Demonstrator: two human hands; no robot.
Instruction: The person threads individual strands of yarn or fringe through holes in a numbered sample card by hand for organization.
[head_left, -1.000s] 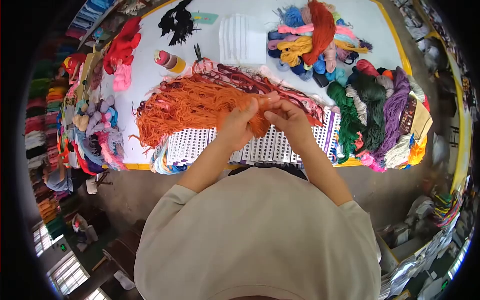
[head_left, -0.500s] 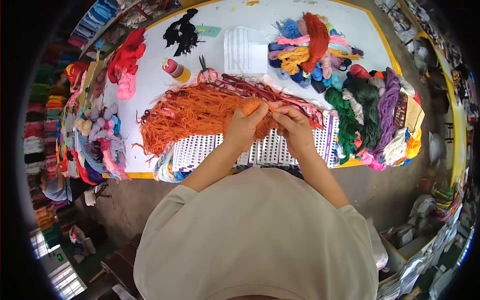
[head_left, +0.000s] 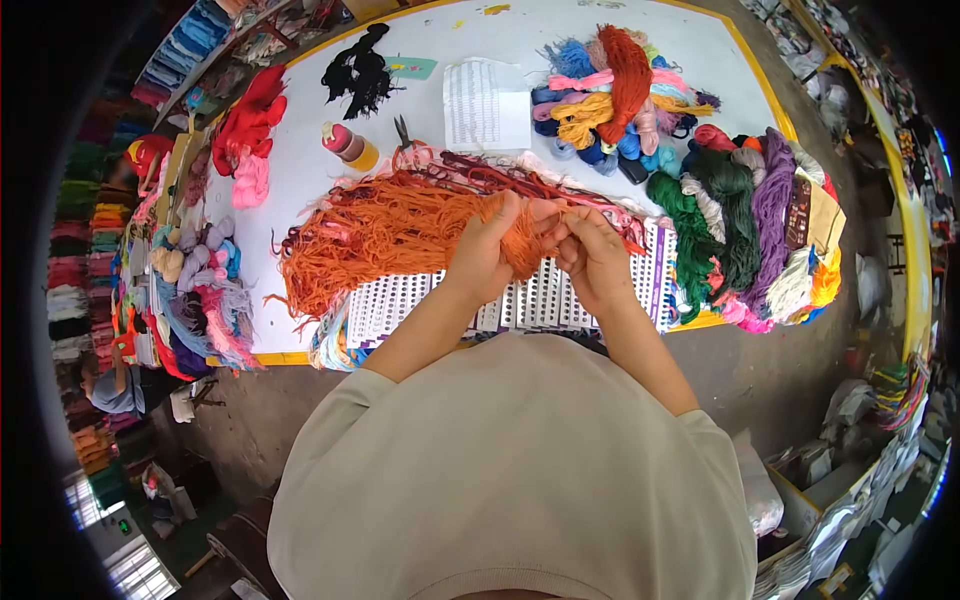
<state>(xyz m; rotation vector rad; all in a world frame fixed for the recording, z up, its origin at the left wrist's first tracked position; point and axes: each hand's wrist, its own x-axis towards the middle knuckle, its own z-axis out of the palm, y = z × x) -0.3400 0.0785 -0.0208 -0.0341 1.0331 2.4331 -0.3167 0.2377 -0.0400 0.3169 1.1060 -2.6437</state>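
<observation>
A thick bundle of orange thread [head_left: 390,235] spreads across the table in front of me, its right end gathered at my hands. My left hand [head_left: 487,250] is closed around that end, thumb up over the strands. Close beside it, my right hand [head_left: 595,255] pinches at the thread's right end; the fingertips of both hands nearly meet. What exactly sits in the right fingertips is too small to make out. Beneath lie white cards with rows of punched holes [head_left: 520,305]. Dark red and pink strands [head_left: 470,165] run behind the orange ones.
Scissors [head_left: 403,132], a bottle [head_left: 350,147] and a printed sheet [head_left: 487,105] lie beyond the thread. Black thread [head_left: 358,72] is at the back left. Coloured skeins are heaped at the back [head_left: 628,90], at right [head_left: 735,210] and at left [head_left: 205,270].
My left hand has turned slightly, and the orange strands now drape lower in front of its fingers. My right hand stays pinched close by. The view has shifted a little.
</observation>
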